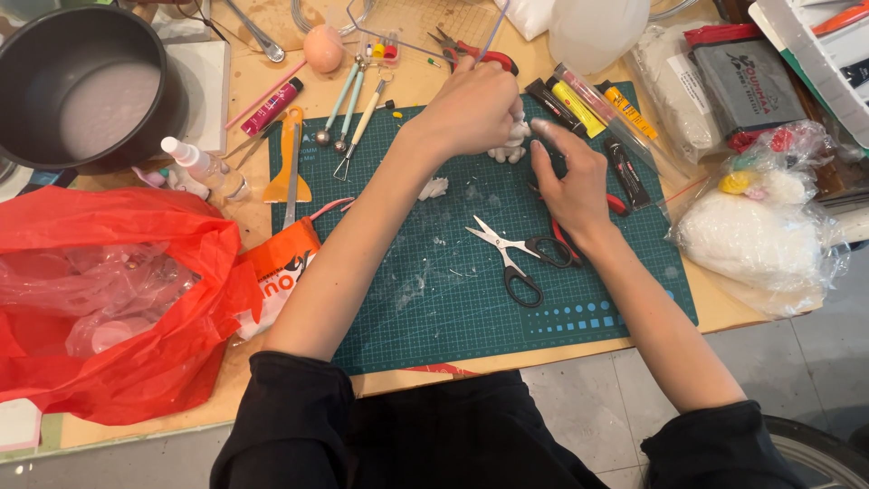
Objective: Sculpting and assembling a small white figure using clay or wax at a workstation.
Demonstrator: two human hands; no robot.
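The left hand (471, 104) is clamped on a small lumpy white clay figure (512, 145) at the far middle of the green cutting mat (453, 299). The right hand (570, 177), fingers loosely apart and empty, sits just right of the figure, touching or nearly so.

Green gridded cutting mat (471, 272), red plastic bag (118, 299), black-handled scissors (516, 254), white clay lump (512, 143)

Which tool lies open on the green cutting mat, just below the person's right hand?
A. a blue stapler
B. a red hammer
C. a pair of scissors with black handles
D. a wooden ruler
C: the scissors, with silver blades spread apart and black handles, lie flat on the green cutting mat close below the right hand.
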